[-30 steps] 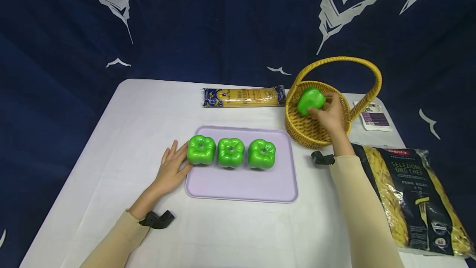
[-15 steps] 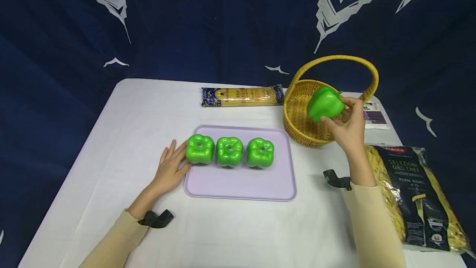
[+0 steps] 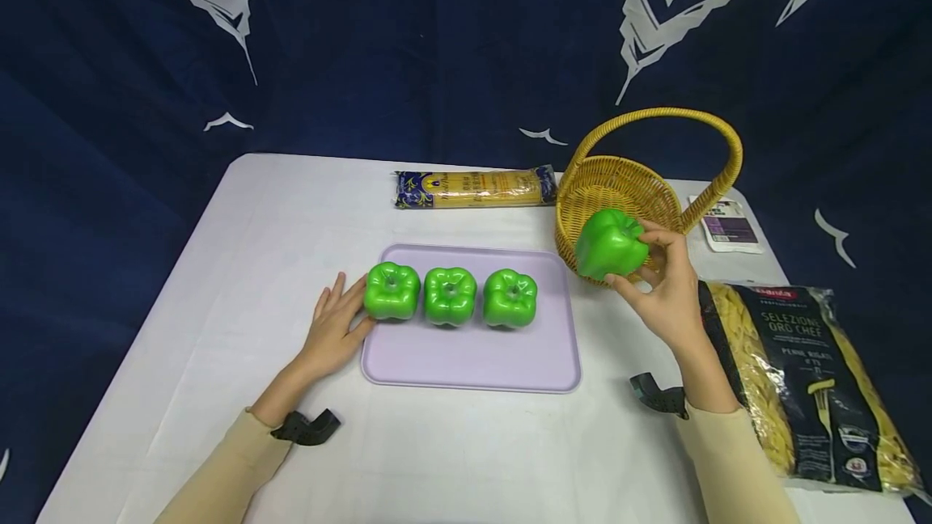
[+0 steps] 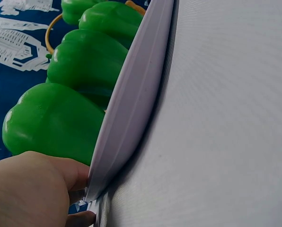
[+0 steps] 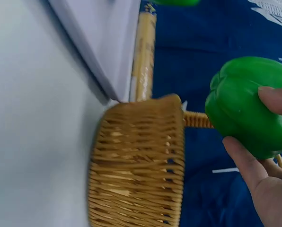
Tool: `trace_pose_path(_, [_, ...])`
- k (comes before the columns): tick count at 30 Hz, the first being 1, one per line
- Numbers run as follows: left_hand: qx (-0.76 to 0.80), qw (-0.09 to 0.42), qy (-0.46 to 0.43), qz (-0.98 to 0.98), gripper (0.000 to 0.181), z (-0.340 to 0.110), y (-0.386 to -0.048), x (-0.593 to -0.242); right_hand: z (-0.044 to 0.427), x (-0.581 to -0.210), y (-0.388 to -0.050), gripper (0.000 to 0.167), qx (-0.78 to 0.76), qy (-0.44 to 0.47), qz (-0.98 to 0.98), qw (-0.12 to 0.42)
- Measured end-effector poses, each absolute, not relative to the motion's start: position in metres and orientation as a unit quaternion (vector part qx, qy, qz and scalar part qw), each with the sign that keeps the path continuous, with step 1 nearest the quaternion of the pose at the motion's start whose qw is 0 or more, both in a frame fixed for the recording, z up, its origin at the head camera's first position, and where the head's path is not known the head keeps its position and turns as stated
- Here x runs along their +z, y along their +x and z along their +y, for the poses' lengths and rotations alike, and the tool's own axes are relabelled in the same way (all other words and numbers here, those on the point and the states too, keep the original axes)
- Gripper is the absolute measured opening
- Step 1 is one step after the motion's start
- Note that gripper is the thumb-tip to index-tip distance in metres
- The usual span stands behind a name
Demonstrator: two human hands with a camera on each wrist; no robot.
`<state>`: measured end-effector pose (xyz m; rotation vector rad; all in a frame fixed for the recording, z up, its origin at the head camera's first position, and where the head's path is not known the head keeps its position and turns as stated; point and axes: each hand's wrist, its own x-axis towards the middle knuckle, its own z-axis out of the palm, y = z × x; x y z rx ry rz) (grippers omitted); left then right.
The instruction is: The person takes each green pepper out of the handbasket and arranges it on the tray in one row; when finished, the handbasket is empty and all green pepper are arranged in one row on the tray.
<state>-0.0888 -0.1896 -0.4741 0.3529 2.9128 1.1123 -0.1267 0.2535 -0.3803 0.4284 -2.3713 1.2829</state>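
Observation:
A green bell pepper (image 3: 610, 246) is pinched between the thumb and fingers of my right hand (image 3: 666, 289). In the head view it overlaps the near rim of the wicker basket (image 3: 582, 204); the right wrist view shows it raised above the basket (image 5: 136, 165). Three more green bell peppers, a left one (image 3: 391, 291), a middle one (image 3: 450, 296) and a right one (image 3: 510, 298), stand in a row on the lilac tray (image 3: 473, 358). My left hand (image 3: 335, 334) lies at the tray's left edge, fingertips beside the left pepper (image 4: 51, 125).
Behind the tray lies a pack of spaghetti (image 3: 476, 188), left of the basket. A large bag of penne (image 3: 815, 386) covers the table's right side. Right of the basket handle is a small white and purple packet (image 3: 730, 226).
My right hand has lifted the pepper out of the basket's inside, then brought it left and nearer, over the near rim. My left hand and the three tray peppers stay in place.

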Motion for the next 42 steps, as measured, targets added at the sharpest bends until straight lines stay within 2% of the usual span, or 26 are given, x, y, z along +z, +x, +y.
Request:
trace_pose_path(11, [0.352,0.001,0.115,0.929,0.056,-0.190,-0.089,-0.474,0.240,-0.412,-0.108,0.067,0.463,0.171,-0.858,0.143])
trace_pose_path(19, [0.351,0.001,0.114,0.929,0.056,-0.190,-0.088,-0.475,0.233,-0.424,-0.105,0.069,0.430,0.178,-0.876,0.125])
trace_pose_path(32, [0.350,0.003,0.114,0.930,0.055,-0.191,-0.089,-0.473,0.230,-0.431,-0.105,0.067,0.408,0.183,-0.890,0.087])
trace_pose_path(42, [0.352,-0.001,0.117,0.929,0.055,-0.190,-0.088,-0.477,0.231,-0.430,-0.104,0.076,0.406,0.191,-0.890,0.078])
